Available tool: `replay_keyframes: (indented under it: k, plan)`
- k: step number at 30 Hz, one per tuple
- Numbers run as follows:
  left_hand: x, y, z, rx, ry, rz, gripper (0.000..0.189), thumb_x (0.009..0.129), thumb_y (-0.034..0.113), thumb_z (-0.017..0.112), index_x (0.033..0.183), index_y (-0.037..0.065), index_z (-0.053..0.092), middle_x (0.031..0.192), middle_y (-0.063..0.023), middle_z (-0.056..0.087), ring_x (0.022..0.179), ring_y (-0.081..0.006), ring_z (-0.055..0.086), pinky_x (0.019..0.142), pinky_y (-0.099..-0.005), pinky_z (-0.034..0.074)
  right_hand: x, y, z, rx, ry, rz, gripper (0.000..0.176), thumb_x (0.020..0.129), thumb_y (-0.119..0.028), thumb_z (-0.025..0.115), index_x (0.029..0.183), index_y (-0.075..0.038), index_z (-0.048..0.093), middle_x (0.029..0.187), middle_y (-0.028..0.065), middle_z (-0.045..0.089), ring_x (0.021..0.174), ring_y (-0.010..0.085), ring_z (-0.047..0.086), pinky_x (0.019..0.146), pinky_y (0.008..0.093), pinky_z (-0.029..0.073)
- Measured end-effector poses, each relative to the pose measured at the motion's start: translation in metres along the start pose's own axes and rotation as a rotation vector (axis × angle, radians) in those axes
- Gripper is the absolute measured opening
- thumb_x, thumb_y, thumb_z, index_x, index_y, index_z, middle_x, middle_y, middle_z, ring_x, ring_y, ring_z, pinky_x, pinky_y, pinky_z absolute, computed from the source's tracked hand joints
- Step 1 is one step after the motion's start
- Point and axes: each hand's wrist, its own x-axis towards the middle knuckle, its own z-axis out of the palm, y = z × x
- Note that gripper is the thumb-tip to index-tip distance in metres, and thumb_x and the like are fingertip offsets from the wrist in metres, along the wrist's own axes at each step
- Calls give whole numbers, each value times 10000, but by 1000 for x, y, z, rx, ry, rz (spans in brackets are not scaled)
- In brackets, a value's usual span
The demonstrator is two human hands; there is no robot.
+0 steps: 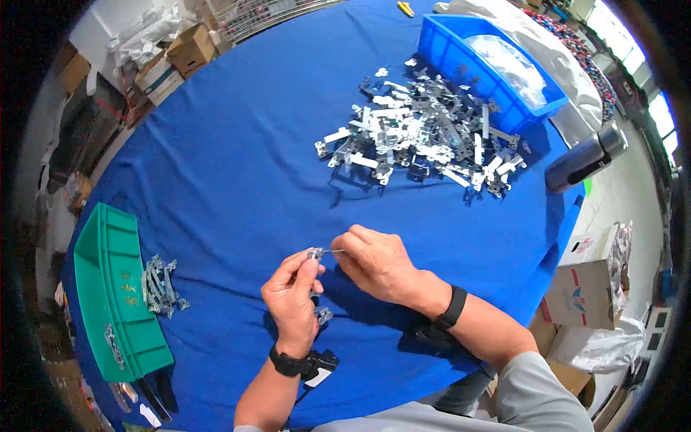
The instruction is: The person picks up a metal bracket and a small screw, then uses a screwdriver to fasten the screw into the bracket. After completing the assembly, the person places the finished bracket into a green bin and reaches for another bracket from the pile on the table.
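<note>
Near the front of the table, my left hand is closed on a metal bracket, pinched between thumb and fingers. A further metal end shows below the palm; whether it belongs to the same piece is hidden by the hand. My right hand is closed on a thin metal rod, whose tip meets or nearly meets the bracket. Its exact kind is too small to make out. Farther back lies a large heap of loose metal brackets, silver and dark.
A blue bin holding clear plastic stands behind the heap, with a metal bottle to its right. At left, a green bin has stacked metal pieces beside it. A yellow cutter lies at the far edge.
</note>
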Motion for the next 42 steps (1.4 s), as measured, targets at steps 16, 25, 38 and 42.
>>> replay_keyframes:
  k: [16, 25, 38, 42]
  plan:
    - [5, -1, 8, 71, 3, 15, 177, 908, 69, 688, 1062, -13, 716, 909, -55, 718, 730, -77, 638, 529, -184, 452, -1, 1, 1, 83, 52, 50, 126, 885, -84, 627, 941, -50, 519, 814, 134, 585, 737, 347, 629, 578, 449, 496]
    - [6, 0, 5, 68, 33, -28, 151, 893, 0, 684, 1038, -16, 724, 1007, -57, 704, 746, -53, 604, 534, -173, 471, -2, 2, 1, -89, 9, 25, 146, 880, -127, 665, 932, -68, 542, 773, 90, 531, 688, 287, 610, 526, 407, 483]
    - [5, -1, 3, 56, 21, 11, 147, 887, 9, 701, 1028, -27, 719, 970, -72, 703, 705, -61, 592, 516, -183, 451, -2, 2, 4, -63, 21, -7, 159, 868, -103, 689, 934, -51, 554, 751, 86, 565, 663, 273, 623, 519, 390, 480]
    - [6, -1, 5, 59, 42, -2, 166, 892, 43, 699, 1046, -20, 709, 885, -43, 704, 584, -45, 537, 494, -184, 425, -1, -2, 2, 25, 50, 38, 149, 874, -107, 685, 917, -51, 554, 751, 88, 568, 666, 275, 625, 521, 396, 479]
